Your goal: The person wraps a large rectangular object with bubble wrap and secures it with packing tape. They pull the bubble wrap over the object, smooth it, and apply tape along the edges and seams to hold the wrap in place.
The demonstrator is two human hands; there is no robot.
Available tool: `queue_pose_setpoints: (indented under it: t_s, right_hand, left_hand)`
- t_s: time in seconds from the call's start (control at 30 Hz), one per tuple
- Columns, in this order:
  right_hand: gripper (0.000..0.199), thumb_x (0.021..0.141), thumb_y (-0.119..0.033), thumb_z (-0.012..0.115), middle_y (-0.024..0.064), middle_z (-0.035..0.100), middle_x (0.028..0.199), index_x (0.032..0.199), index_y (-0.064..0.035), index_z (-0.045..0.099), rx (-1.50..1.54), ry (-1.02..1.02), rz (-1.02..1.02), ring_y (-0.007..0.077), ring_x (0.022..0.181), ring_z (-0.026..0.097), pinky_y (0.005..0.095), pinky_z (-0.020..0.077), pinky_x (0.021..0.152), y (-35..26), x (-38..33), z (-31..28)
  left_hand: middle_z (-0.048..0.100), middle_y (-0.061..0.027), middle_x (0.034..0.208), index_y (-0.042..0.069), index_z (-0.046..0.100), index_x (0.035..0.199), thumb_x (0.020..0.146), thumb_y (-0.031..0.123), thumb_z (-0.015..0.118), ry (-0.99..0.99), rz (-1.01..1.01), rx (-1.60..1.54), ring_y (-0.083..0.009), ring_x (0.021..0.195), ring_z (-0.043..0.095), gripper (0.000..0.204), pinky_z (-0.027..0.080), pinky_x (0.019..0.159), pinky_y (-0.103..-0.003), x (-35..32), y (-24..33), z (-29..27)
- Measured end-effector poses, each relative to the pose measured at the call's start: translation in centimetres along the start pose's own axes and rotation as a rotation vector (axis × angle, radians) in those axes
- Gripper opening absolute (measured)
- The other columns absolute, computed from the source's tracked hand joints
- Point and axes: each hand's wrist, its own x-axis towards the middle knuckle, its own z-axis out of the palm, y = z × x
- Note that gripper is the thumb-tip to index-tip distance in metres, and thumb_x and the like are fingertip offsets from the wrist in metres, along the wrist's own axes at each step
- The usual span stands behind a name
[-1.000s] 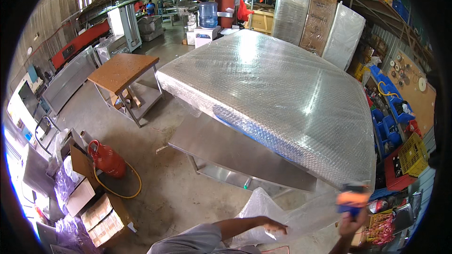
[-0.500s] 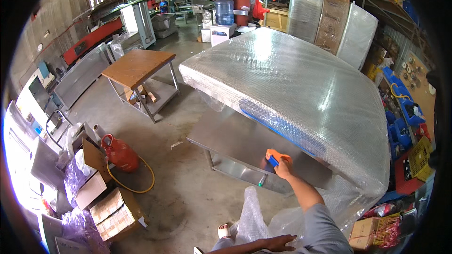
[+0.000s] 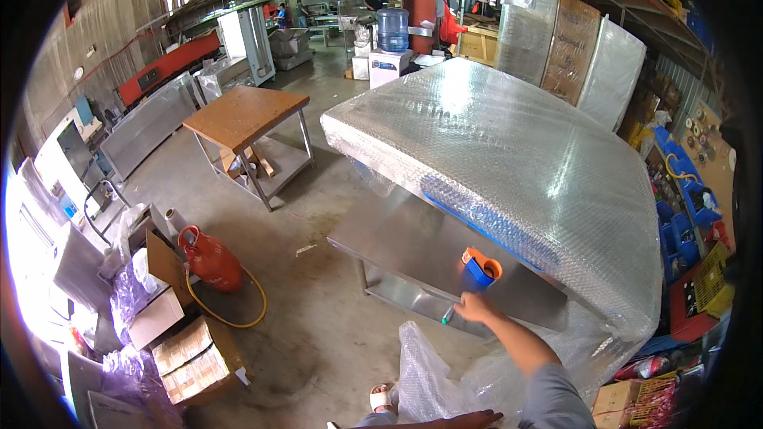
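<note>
My right hand is at the front edge of the low steel table. Its fingers close on a slim, pen-like stick with a green end, which points down past the edge. Just beyond that hand, an orange and blue tape dispenser stands on the steel top, untouched. My left hand lies low at the bottom edge, fingers stretched out, above clear bubble wrap. Over the steel table is a large slab-like piece covered in bubble wrap, with a blue strip along its near side.
A wooden-topped table stands to the left. Nearer are a red gas cylinder with a yellow hose and cardboard boxes. Blue bins line the right side. A water dispenser stands behind.
My right hand has let go of the tape dispenser, leaving it on the steel top, and has moved nearer to the green-ended stick. My left hand has dropped lower. The view has shifted slightly.
</note>
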Motion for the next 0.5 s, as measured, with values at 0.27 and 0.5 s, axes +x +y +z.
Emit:
queue_pose_setpoints:
  t_s: [0.27,0.5]
  right_hand:
    - [0.115,0.076,-0.088,0.061,0.0252,0.055,0.147,0.149,0.0005,0.048,-0.223,-0.612,0.316,0.0369,0.124,0.063,0.0468,0.0479,0.107,14.3,-11.7,15.4]
    - [0.109,0.082,-0.059,0.079,0.019,0.051,0.149,0.158,0.0009,0.029,0.693,-0.936,0.631,0.0296,0.119,0.062,0.0446,0.0491,0.101,6.8,-16.5,20.2]
  left_hand:
    - [0.06,-0.0303,0.115,0.004,0.054,0.132,0.095,0.03,0.061,0.002,0.181,0.074,-0.0489,0.104,0.061,0.046,0.051,0.089,-0.056,-1.3,2.7,5.1]
    - [0.038,-0.0235,0.158,0.003,0.037,0.153,0.097,0.044,0.06,-0.189,0.242,0.272,-0.0379,0.148,0.035,0.073,0.03,0.122,-0.044,-4.3,5.9,5.6]
